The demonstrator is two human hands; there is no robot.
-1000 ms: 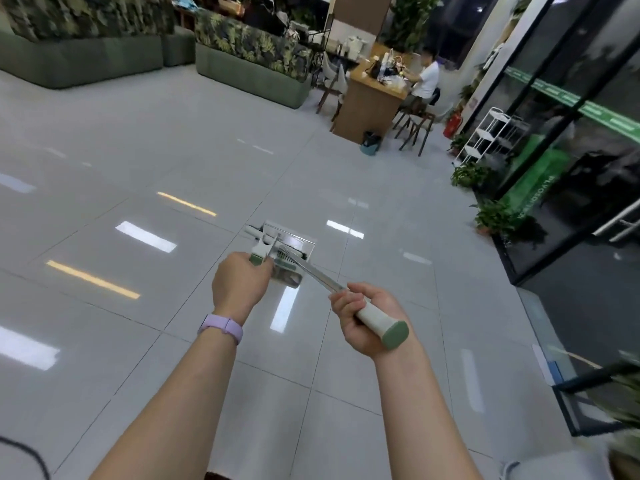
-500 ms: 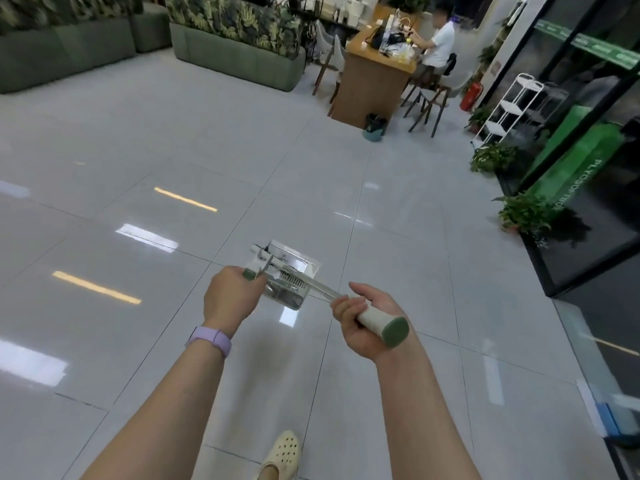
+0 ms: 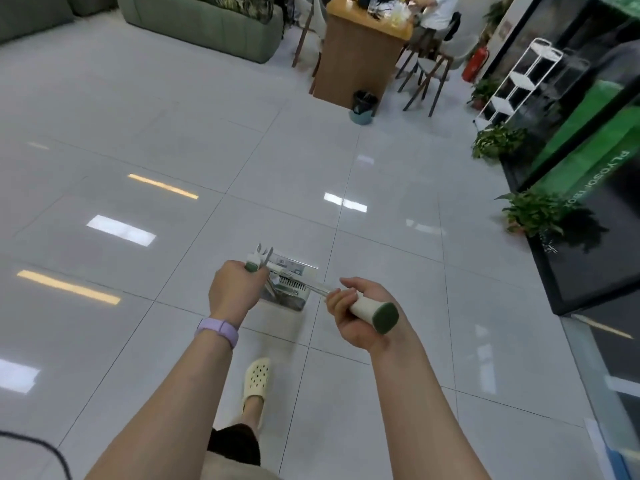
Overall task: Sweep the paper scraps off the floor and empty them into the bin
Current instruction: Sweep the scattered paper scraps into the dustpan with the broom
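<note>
Sweeping looks finished, since your left hand (image 3: 234, 292) grips the dustpan handle (image 3: 252, 266) and your right hand (image 3: 353, 313) grips the broom handle (image 3: 374, 311) at centre frame, leaving the scraps to empty into the bin (image 3: 363, 107), well apart at upper centre.

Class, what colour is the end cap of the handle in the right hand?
Dark green end cap, on a cream grip; head view.

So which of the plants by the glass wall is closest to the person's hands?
The lowest potted plant, the bushy one sitting alone beside the dark glass. The other plants stand farther up the wall, nearer the white shelf rack.
</note>
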